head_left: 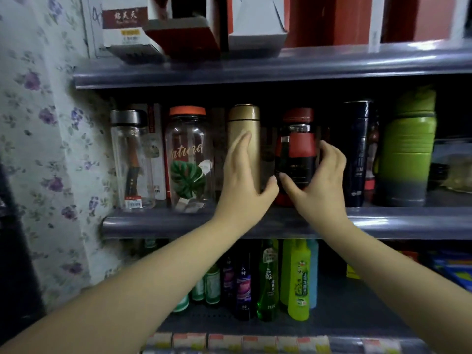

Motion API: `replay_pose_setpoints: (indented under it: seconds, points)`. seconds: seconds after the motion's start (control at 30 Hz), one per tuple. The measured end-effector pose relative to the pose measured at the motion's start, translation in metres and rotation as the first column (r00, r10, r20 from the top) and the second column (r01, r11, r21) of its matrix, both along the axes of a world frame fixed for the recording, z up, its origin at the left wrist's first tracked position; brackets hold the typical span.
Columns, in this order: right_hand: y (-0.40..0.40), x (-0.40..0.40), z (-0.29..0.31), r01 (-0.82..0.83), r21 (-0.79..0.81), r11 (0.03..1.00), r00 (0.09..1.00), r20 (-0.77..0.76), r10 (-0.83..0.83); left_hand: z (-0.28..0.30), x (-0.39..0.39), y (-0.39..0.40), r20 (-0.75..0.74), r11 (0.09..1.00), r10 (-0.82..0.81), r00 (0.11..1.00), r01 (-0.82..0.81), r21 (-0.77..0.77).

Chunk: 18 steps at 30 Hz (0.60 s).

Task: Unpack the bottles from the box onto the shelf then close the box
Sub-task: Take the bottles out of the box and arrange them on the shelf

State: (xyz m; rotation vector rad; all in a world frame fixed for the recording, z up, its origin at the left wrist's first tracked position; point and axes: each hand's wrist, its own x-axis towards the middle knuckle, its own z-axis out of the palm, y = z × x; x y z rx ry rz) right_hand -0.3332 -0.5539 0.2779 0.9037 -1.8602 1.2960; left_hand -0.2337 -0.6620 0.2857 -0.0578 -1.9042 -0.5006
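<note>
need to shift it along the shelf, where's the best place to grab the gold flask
Around its plain straight body, about mid-height, coming in from the front. The gold flask stands upright with smooth parallel sides; the left hand already cups it there, and the red bottle crowds its right.

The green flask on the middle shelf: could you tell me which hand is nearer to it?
Right. The right hand holds the red bottle, nearer the green flask; the left hand is farther left.
</note>
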Motion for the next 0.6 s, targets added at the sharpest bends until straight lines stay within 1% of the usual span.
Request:
replay_pose_setpoints:
  seconds: [0.1, 0.2, 0.23, 0.33, 0.4, 0.5, 0.6]
  points:
    - [-0.004, -0.016, -0.003, -0.049, 0.030, 0.998, 0.986, 0.162, 0.043, -0.006, -0.026, -0.013, 0.079, 0.991, 0.115, 0.990, -0.120, 0.056]
    - [-0.008, -0.029, 0.000, -0.100, 0.047, 0.994, 0.968, 0.238, 0.086, -0.008, -0.038, -0.025, 0.119, 0.966, 0.200, 0.973, -0.216, 0.141]
    - [-0.008, -0.032, 0.002, -0.108, 0.046, 0.993, 0.964, 0.249, 0.094, -0.008, -0.041, -0.027, 0.134, 0.959, 0.199, 0.971, -0.221, 0.178]
    - [-0.011, -0.042, 0.004, -0.136, 0.033, 0.990, 0.957, 0.263, 0.123, -0.008, -0.046, -0.029, 0.203, 0.929, 0.126, 0.971, -0.187, 0.319]
    - [-0.012, -0.047, -0.001, -0.127, 0.043, 0.991, 0.960, 0.255, 0.112, -0.008, -0.049, -0.034, 0.227, 0.902, 0.106, 0.968, -0.190, 0.387]
    - [-0.014, -0.053, -0.005, -0.102, 0.046, 0.994, 0.968, 0.236, 0.088, -0.008, -0.047, -0.043, 0.251, 0.888, 0.136, 0.958, -0.230, 0.398]
    - [-0.017, -0.056, -0.005, -0.125, 0.070, 0.990, 0.965, 0.241, 0.105, -0.010, -0.046, -0.048, 0.253, 0.877, 0.125, 0.959, -0.226, 0.423]
